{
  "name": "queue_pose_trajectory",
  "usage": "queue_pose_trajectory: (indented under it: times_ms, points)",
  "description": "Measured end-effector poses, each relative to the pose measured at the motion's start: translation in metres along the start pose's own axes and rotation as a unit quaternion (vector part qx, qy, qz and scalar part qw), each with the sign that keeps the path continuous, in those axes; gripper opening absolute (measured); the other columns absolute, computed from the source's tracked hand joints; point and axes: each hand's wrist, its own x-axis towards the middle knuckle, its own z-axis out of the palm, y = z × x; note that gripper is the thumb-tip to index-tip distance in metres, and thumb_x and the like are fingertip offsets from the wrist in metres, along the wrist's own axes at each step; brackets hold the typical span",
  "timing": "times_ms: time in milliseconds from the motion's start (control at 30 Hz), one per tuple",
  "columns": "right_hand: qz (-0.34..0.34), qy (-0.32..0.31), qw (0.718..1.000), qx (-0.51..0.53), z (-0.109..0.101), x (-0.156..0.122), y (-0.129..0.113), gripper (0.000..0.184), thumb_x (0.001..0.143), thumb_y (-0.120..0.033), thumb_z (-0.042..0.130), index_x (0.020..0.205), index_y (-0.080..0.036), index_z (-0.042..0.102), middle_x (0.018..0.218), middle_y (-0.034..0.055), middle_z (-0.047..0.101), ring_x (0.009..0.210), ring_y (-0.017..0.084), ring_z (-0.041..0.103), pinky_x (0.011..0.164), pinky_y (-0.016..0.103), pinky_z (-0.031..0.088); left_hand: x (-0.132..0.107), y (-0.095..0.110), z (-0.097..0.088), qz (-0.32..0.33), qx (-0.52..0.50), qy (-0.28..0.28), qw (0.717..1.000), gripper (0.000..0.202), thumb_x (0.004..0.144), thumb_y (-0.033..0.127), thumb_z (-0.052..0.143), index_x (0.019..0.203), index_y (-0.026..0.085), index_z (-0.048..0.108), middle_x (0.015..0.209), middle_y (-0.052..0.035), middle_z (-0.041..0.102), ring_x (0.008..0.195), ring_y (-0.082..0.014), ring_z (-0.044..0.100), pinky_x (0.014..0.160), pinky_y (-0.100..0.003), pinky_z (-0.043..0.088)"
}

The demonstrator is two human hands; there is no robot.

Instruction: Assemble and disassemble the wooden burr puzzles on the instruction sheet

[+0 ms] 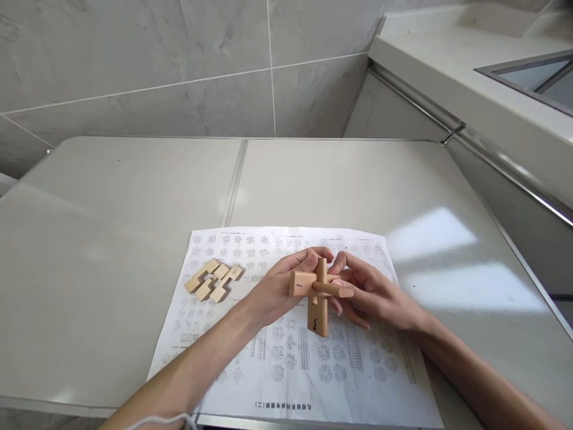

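Observation:
A wooden interlocking puzzle of crossed bars is held up between my two hands above a printed sheet. Dark marks show on the end of its left bar and on its lower bar. My left hand grips the puzzle from the left, its thumb and fingers closed on the upper part. From the right, my right hand has its fingers bent around the puzzle's side and back. Some fingertips are hidden behind the bars. Left of my left hand, several pale notched wooden pieces lie together on the sheet.
The printed sheet, covered in small diagrams, lies on a light folding table with a seam. A white cable crosses my left forearm. Behind stands a grey tiled wall. A white counter juts out at the right.

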Motion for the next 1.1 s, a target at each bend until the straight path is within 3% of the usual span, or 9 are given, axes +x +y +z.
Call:
queue_pose_trajectory:
  times_ms: [133, 233, 300, 467, 667, 800, 867, 967, 1100]
  points:
    - [0.017, -0.031, 0.999, -0.003, 0.003, -0.001, 0.002, 0.026, 0.112, -0.044, 0.06, 0.101, -0.023, 0.05, 0.081, -0.0038, 0.065, 0.044, 0.003, 0.045, 0.042, 0.018, 0.032, -0.001, 0.001, 0.001, 0.0, -0.029, -0.022, 0.999, 0.03, 0.107, 0.046, 0.06, 0.118, 0.019, 0.067, 0.111, -0.0083, 0.059, 0.086, -0.0239, 0.074, 0.08, -0.048, 0.067]
    - [0.022, -0.043, 0.999, -0.003, 0.004, -0.001, 0.003, 0.026, 0.112, -0.044, 0.06, 0.102, -0.023, 0.051, 0.082, -0.0032, 0.065, 0.045, 0.003, 0.046, 0.042, 0.018, 0.034, -0.001, 0.002, 0.003, 0.009, -0.031, -0.034, 0.999, 0.03, 0.107, 0.045, 0.061, 0.103, 0.017, 0.07, 0.11, -0.0077, 0.055, 0.084, -0.0218, 0.072, 0.071, -0.043, 0.067]
    - [0.03, -0.049, 0.998, 0.0, 0.004, -0.001, 0.001, 0.026, 0.112, -0.045, 0.06, 0.103, -0.022, 0.052, 0.083, -0.0023, 0.065, 0.045, 0.004, 0.048, 0.042, 0.018, 0.036, -0.001, 0.002, 0.003, 0.004, -0.028, -0.031, 0.999, 0.032, 0.106, 0.047, 0.062, 0.103, 0.017, 0.071, 0.11, -0.0082, 0.056, 0.084, -0.0219, 0.072, 0.069, -0.04, 0.066]
    - [0.048, -0.088, 0.995, 0.007, 0.001, -0.003, -0.004, 0.028, 0.113, -0.046, 0.058, 0.106, -0.019, 0.059, 0.082, 0.0016, 0.07, 0.048, 0.006, 0.053, 0.046, 0.02, 0.042, -0.002, 0.002, 0.001, -0.033, -0.003, 0.004, 0.999, 0.039, 0.103, 0.053, 0.068, 0.12, 0.018, 0.071, 0.097, -0.0064, 0.062, 0.082, -0.0193, 0.07, 0.081, -0.035, 0.059]
    - [0.033, -0.125, 0.986, 0.107, -0.006, -0.003, 0.005, 0.03, 0.112, -0.044, 0.06, 0.099, -0.017, 0.066, 0.072, 0.0014, 0.072, 0.041, 0.007, 0.051, 0.042, 0.019, 0.041, 0.001, 0.003, 0.002, -0.041, 0.059, 0.063, 0.995, 0.05, 0.102, 0.065, 0.063, 0.113, 0.018, 0.077, 0.095, -0.0083, 0.07, 0.087, -0.021, 0.068, 0.086, -0.036, 0.053]
    - [-0.013, -0.069, 0.981, 0.179, -0.011, -0.002, 0.007, 0.044, 0.112, -0.044, 0.058, 0.082, -0.015, 0.071, 0.06, -0.0036, 0.059, 0.035, 0.003, 0.04, 0.037, 0.017, 0.032, 0.006, -0.001, 0.001, 0.033, 0.056, 0.067, 0.996, 0.052, 0.108, 0.062, 0.053, 0.112, 0.019, 0.082, 0.12, -0.0135, 0.075, 0.115, -0.0264, 0.067, 0.106, -0.04, 0.049]
    - [-0.027, -0.01, 0.977, 0.212, -0.014, -0.003, 0.004, 0.036, 0.111, -0.041, 0.062, 0.088, -0.016, 0.073, 0.063, -0.0052, 0.057, 0.033, 0.002, 0.034, 0.037, 0.017, 0.029, 0.008, -0.003, 0.0, 0.06, 0.036, 0.066, 0.995, 0.047, 0.109, 0.057, 0.055, 0.121, 0.02, 0.081, 0.132, -0.014, 0.074, 0.125, -0.0283, 0.065, 0.11, -0.042, 0.048]
    - [-0.035, 0.071, 0.967, 0.242, -0.016, -0.003, -0.002, 0.018, 0.105, -0.037, 0.072, 0.101, -0.019, 0.075, 0.07, -0.0063, 0.058, 0.036, 0.0, 0.027, 0.038, 0.016, 0.03, 0.008, -0.004, 0.0, 0.056, 0.017, 0.084, 0.995, 0.044, 0.108, 0.054, 0.059, 0.124, 0.018, 0.079, 0.138, -0.0156, 0.072, 0.129, -0.0301, 0.066, 0.108, -0.041, 0.05]
    - [-0.041, 0.151, 0.949, 0.275, -0.016, 0.0, -0.006, 0.017, 0.099, -0.035, 0.079, 0.102, -0.019, 0.073, 0.074, -0.0073, 0.054, 0.042, 0.001, 0.018, 0.038, 0.013, 0.034, 0.006, -0.004, 0.0, 0.048, 0.006, 0.104, 0.993, 0.037, 0.106, 0.048, 0.065, 0.117, 0.017, 0.08, 0.134, -0.0154, 0.073, 0.124, -0.0291, 0.068, 0.102, -0.038, 0.052]
